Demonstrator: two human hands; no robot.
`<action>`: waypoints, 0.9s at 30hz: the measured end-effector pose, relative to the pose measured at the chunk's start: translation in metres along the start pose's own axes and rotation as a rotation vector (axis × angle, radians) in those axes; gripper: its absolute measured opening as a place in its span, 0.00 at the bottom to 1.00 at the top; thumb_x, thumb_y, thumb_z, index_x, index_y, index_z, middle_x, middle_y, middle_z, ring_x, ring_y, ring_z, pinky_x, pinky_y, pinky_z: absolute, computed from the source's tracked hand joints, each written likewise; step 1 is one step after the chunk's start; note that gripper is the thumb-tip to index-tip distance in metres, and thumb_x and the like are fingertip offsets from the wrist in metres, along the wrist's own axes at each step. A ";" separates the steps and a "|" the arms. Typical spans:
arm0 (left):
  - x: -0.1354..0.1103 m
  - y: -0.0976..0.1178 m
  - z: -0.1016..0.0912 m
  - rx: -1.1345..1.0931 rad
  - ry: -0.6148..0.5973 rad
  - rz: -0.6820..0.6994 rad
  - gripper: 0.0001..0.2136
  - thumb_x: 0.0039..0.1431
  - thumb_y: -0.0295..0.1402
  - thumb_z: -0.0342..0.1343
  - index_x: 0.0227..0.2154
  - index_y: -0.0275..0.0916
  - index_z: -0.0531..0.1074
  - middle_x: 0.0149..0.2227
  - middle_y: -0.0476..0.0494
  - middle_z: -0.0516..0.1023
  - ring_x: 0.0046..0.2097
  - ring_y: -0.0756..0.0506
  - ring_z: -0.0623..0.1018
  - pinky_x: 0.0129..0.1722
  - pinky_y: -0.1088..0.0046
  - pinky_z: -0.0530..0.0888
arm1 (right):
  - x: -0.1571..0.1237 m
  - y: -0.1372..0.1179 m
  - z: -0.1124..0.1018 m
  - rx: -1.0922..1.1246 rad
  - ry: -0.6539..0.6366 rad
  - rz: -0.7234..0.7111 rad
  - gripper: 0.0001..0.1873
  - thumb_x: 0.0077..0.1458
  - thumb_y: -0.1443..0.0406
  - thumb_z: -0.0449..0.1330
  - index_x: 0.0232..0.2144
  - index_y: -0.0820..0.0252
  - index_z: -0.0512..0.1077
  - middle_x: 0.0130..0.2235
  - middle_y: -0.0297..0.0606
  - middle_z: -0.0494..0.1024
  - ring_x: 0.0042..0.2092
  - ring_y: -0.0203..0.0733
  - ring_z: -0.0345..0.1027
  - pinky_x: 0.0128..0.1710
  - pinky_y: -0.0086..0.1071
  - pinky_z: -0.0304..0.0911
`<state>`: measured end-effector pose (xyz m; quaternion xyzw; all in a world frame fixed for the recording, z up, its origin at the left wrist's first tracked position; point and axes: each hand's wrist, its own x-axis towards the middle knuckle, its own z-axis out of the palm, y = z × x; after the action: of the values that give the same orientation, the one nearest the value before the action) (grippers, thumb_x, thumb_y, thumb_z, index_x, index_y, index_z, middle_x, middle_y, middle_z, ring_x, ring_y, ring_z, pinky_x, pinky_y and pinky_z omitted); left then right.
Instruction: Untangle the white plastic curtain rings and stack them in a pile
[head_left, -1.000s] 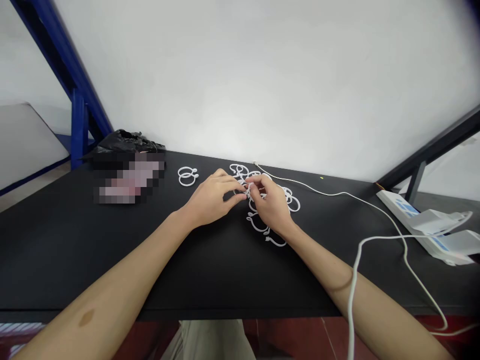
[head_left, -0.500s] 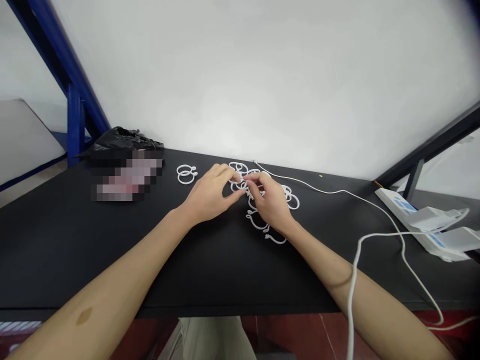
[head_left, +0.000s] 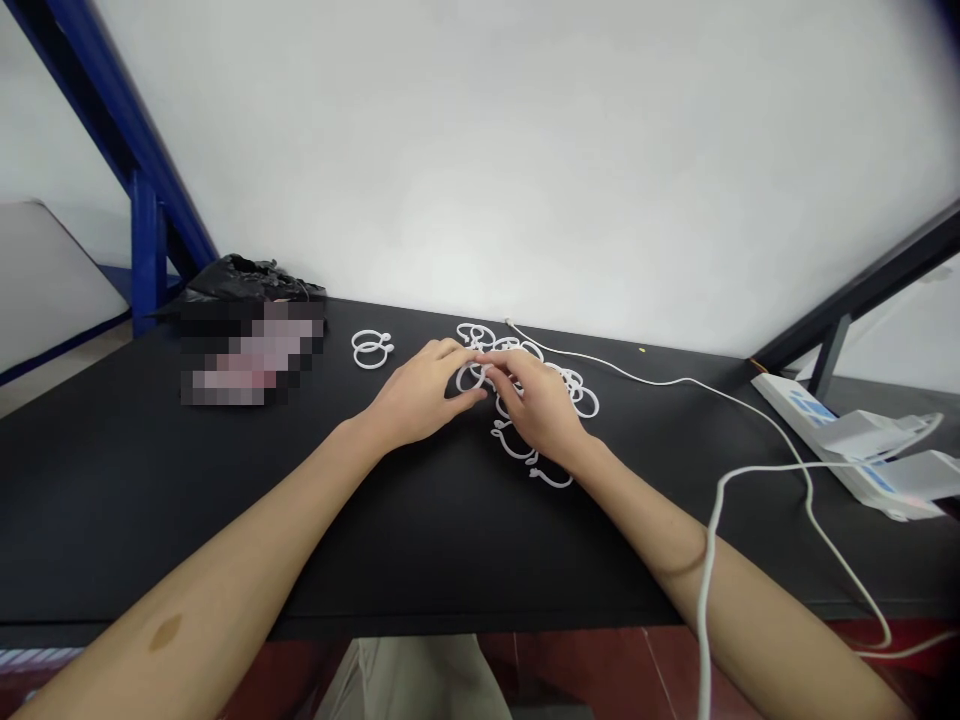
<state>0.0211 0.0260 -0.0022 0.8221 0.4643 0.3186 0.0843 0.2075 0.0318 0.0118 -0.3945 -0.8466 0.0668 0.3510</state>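
Note:
A thin white plastic ring [head_left: 462, 385] is held between my two hands over the black table. My left hand [head_left: 420, 393] curves around its left side, forefinger at the top and thumb low down. The fingers of my right hand [head_left: 541, 400] pinch at the ring's right side; the exact contact is partly hidden. Behind and beneath my right hand lies a loose heap of similar white rings [head_left: 587, 404] with small end loops. Two open rings [head_left: 517, 449] lie nearer me. Off to the left, a pair of overlapping rings [head_left: 370, 363] rests apart.
A crumpled black plastic bag [head_left: 244, 278] and a blurred-out item [head_left: 259, 355] are at the back left. A white power strip [head_left: 806, 405] with plugged-in adapters sits at the right. Its white cable [head_left: 712, 560] crosses above my right forearm. A wall [head_left: 480, 180] rises behind the table.
My fingertips have come closer together, and a ring now shows upright between my hands. The heap and the separate pair look unchanged.

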 end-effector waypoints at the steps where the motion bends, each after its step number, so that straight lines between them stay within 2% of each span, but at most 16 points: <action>1: 0.000 0.000 -0.001 0.017 0.004 -0.026 0.15 0.62 0.41 0.54 0.50 0.44 0.69 0.47 0.44 0.73 0.50 0.41 0.72 0.48 0.62 0.71 | 0.000 -0.001 -0.003 -0.058 0.002 0.023 0.12 0.64 0.63 0.53 0.47 0.55 0.70 0.39 0.38 0.80 0.40 0.42 0.72 0.37 0.35 0.64; 4: 0.000 -0.002 -0.003 0.115 0.023 -0.150 0.17 0.62 0.43 0.55 0.50 0.42 0.70 0.48 0.41 0.72 0.51 0.39 0.71 0.48 0.60 0.70 | 0.000 -0.007 -0.015 -0.254 -0.053 0.106 0.14 0.60 0.54 0.58 0.40 0.56 0.72 0.30 0.36 0.77 0.30 0.40 0.69 0.28 0.33 0.57; 7: 0.000 -0.005 -0.004 0.263 0.024 -0.267 0.18 0.61 0.45 0.54 0.49 0.39 0.71 0.47 0.38 0.72 0.51 0.36 0.70 0.50 0.58 0.69 | -0.005 -0.016 -0.028 -0.388 -0.283 0.110 0.18 0.54 0.48 0.60 0.30 0.55 0.71 0.26 0.34 0.75 0.27 0.40 0.67 0.25 0.32 0.50; 10: 0.001 -0.004 -0.005 0.420 0.031 -0.352 0.18 0.63 0.44 0.51 0.47 0.36 0.72 0.46 0.35 0.72 0.51 0.34 0.70 0.50 0.56 0.68 | -0.012 -0.027 -0.034 -0.490 -0.476 0.082 0.12 0.52 0.54 0.61 0.31 0.55 0.71 0.27 0.34 0.76 0.26 0.40 0.67 0.25 0.32 0.47; 13: 0.000 -0.002 -0.005 0.560 0.060 -0.427 0.17 0.63 0.40 0.49 0.46 0.34 0.72 0.46 0.32 0.72 0.51 0.33 0.70 0.49 0.55 0.67 | -0.016 -0.035 -0.033 -0.520 -0.521 0.075 0.04 0.52 0.63 0.58 0.31 0.56 0.70 0.27 0.32 0.76 0.25 0.38 0.65 0.24 0.32 0.46; 15: -0.002 -0.001 -0.005 0.621 0.073 -0.468 0.16 0.61 0.37 0.49 0.46 0.32 0.72 0.45 0.31 0.72 0.50 0.32 0.70 0.48 0.55 0.67 | -0.015 -0.037 -0.031 -0.470 -0.463 0.082 0.03 0.54 0.64 0.57 0.31 0.56 0.69 0.29 0.32 0.77 0.26 0.37 0.65 0.25 0.32 0.48; 19: -0.004 -0.001 -0.007 0.651 0.102 -0.481 0.15 0.57 0.31 0.50 0.44 0.29 0.72 0.46 0.27 0.72 0.50 0.29 0.69 0.47 0.52 0.66 | -0.013 -0.033 -0.023 -0.241 -0.222 0.096 0.04 0.58 0.63 0.56 0.35 0.57 0.69 0.33 0.32 0.77 0.28 0.34 0.67 0.28 0.30 0.57; 22: -0.004 0.002 -0.007 0.487 0.122 -0.292 0.21 0.54 0.27 0.49 0.52 0.31 0.69 0.52 0.30 0.70 0.53 0.31 0.67 0.52 0.51 0.64 | -0.011 -0.027 -0.016 -0.062 -0.071 0.066 0.06 0.57 0.64 0.57 0.39 0.58 0.68 0.34 0.34 0.77 0.30 0.34 0.69 0.32 0.30 0.63; 25: -0.003 0.007 -0.007 0.169 0.020 -0.024 0.26 0.54 0.26 0.49 0.58 0.37 0.64 0.56 0.38 0.69 0.55 0.37 0.66 0.55 0.56 0.65 | -0.011 -0.024 -0.011 0.059 0.030 0.068 0.06 0.57 0.66 0.58 0.39 0.58 0.69 0.35 0.35 0.78 0.32 0.34 0.71 0.33 0.30 0.67; 27: -0.003 0.011 -0.007 0.013 -0.043 0.061 0.26 0.57 0.30 0.50 0.59 0.39 0.61 0.57 0.40 0.69 0.55 0.39 0.67 0.56 0.57 0.65 | -0.011 -0.023 -0.008 0.107 0.070 0.084 0.05 0.57 0.66 0.59 0.37 0.57 0.69 0.35 0.35 0.78 0.32 0.35 0.72 0.33 0.30 0.68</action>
<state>0.0231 0.0163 0.0065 0.8431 0.4392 0.3001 0.0792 0.2031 0.0069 0.0213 -0.4126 -0.8116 0.1129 0.3979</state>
